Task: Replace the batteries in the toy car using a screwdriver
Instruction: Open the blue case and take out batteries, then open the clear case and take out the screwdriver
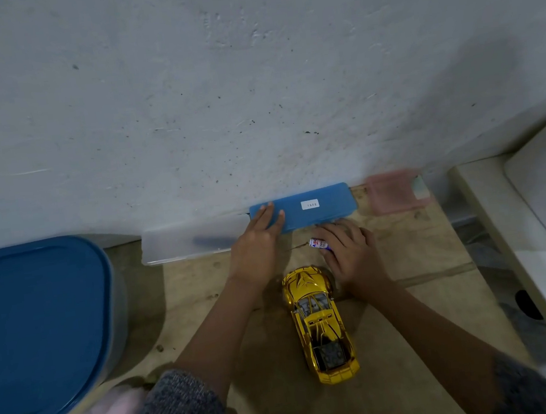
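One toy car (318, 320) below the right hand (348, 252); one screwdriver (315, 243) under it. Two hands. Three flat boxes ahead; one big blue-lidded tub (38, 335) left.

A small white label (310, 204) sits on the blue case (319, 205) — its dark characters are too small to read. Just below the case, the screwdriver handle (316, 243) carries red and blue lettering — illegible.

Dim, cool, even light, soft shadow on the wall (476, 88) at far right, darker shade beside the blue-lidded tub (41, 335) at left, glints on the gold toy car (318, 320), pink box (396, 192) motion-blurred, near corners soft, wide-angle bending at edges
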